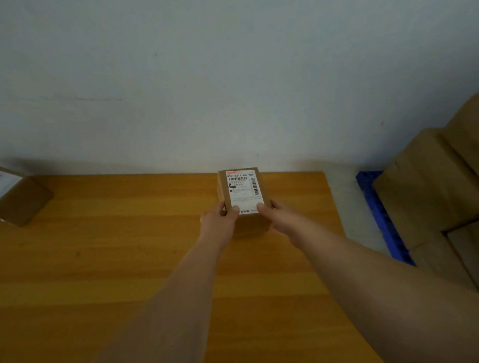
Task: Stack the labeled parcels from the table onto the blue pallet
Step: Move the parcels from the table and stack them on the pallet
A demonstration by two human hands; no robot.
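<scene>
A small brown parcel (243, 193) with a white barcode label on top sits near the far right part of the wooden table (127, 253). My left hand (220, 218) grips its near left corner, thumb on the label. My right hand (277, 215) grips its near right corner, thumb on the label too. Another labeled parcel (15, 196) lies at the table's far left edge. The blue pallet (380, 217) stands on the floor to the right of the table, with several brown cartons (434, 185) stacked on it.
A pale wall runs close behind the table. A strip of grey floor (347, 204) separates the table's right edge from the pallet. The stacked cartons rise above table height at the right.
</scene>
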